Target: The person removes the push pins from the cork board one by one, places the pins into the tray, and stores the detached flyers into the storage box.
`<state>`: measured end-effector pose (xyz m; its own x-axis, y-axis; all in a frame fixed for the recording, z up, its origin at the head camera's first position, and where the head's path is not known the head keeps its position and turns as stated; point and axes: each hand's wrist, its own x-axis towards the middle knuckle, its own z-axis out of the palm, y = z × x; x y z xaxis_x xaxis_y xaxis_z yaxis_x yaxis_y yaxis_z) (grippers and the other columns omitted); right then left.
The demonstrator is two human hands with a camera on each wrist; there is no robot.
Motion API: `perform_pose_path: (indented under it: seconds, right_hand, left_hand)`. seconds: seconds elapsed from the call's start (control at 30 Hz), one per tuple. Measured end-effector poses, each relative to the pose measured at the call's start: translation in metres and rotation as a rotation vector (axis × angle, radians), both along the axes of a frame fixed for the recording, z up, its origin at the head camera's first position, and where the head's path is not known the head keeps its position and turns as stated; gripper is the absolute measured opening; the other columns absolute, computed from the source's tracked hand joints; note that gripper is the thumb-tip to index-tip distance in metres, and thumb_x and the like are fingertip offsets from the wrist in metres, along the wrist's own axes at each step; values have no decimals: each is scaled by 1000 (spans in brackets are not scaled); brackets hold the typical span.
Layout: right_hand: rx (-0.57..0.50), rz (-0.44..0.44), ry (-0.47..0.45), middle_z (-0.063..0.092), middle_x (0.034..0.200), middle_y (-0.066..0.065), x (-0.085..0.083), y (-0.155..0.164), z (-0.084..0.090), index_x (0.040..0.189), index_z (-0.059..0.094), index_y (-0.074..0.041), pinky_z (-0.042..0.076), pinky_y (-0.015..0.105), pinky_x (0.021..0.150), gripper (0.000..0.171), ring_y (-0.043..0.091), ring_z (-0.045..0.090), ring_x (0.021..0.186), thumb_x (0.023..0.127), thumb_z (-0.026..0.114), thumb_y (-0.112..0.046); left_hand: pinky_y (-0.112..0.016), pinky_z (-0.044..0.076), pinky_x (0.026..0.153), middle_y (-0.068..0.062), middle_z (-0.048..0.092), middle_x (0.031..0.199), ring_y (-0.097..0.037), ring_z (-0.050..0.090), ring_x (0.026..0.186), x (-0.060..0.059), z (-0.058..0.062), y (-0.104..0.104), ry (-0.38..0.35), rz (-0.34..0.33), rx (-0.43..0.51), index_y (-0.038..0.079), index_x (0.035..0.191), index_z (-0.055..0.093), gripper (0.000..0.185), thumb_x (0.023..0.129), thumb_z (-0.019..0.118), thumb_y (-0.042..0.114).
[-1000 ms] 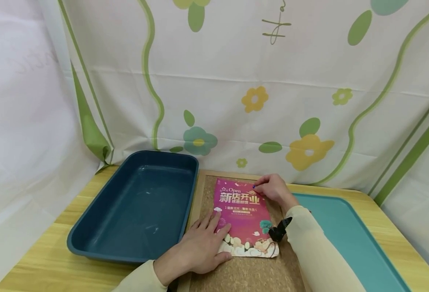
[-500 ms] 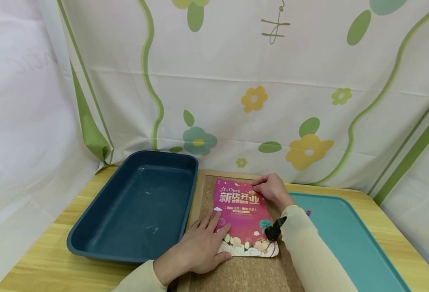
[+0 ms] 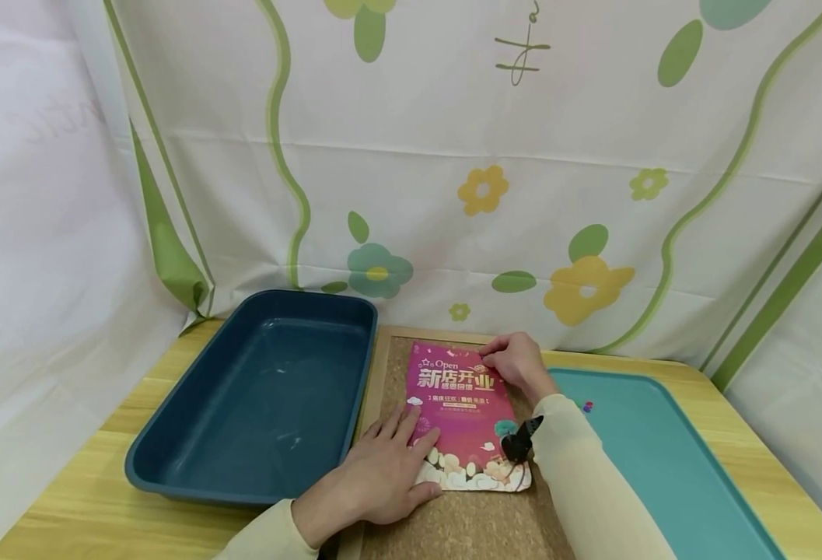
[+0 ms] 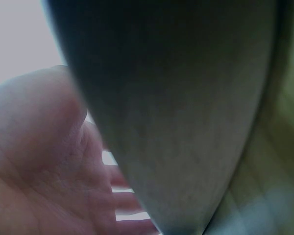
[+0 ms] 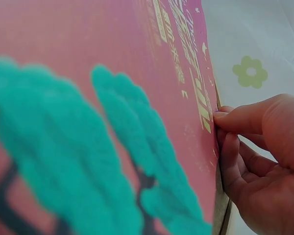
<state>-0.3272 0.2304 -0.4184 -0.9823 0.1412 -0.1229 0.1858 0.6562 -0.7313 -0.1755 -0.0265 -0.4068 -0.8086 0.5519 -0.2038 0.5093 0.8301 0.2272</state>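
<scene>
A magenta poster (image 3: 461, 424) with gold lettering and a pale cloud border lies on the wood-framed cork board (image 3: 466, 529). My left hand (image 3: 386, 474) rests flat, fingers spread, over the poster's lower left edge and the cork. At the poster's upper right corner, my right hand (image 3: 515, 362) pinches a small blue push pin (image 3: 484, 358), mostly covered by the thumb and fingertips. The right wrist view shows the thumb tip pressed against the poster's face, with the other fingers (image 5: 230, 156) curled at its edge. A dark shape blocks much of the left wrist view.
Left of the board stands a deep dark-blue basin (image 3: 264, 412), close along its frame. A teal tray (image 3: 652, 443) lies to the right, partly behind the right sleeve, with small red and blue push pins (image 3: 587, 407) on it. A flowered curtain (image 3: 424, 210) hangs behind the table.
My right wrist and forearm have shifted slightly left, uncovering the pins on the tray. The blue pin at the corner shows less now. My left hand keeps its place on the poster.
</scene>
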Motion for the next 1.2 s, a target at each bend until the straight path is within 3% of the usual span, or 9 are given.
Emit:
perform_pose_path:
  seconds: [0.37, 1.2]
  right_hand:
    - [-20, 5, 20, 71, 123, 16, 3, 1, -7, 112, 82, -12, 59, 32, 78, 17, 28, 66, 106, 103, 70, -20]
    - [-22, 51, 23, 73, 119, 14, 2, 8, -8, 108, 81, -13, 57, 32, 82, 12, 29, 63, 109, 102, 73, -19]
  left_hand:
    - [-62, 34, 126, -11, 25, 177, -37, 17, 166, 1, -1, 0, -4, 2, -1, 28, 164, 42, 74, 101, 60, 62]
    - [-62, 36, 125, -12, 26, 177, -38, 19, 166, 1, 1, -1, 15, -7, 7, 26, 164, 42, 74, 101, 60, 61]
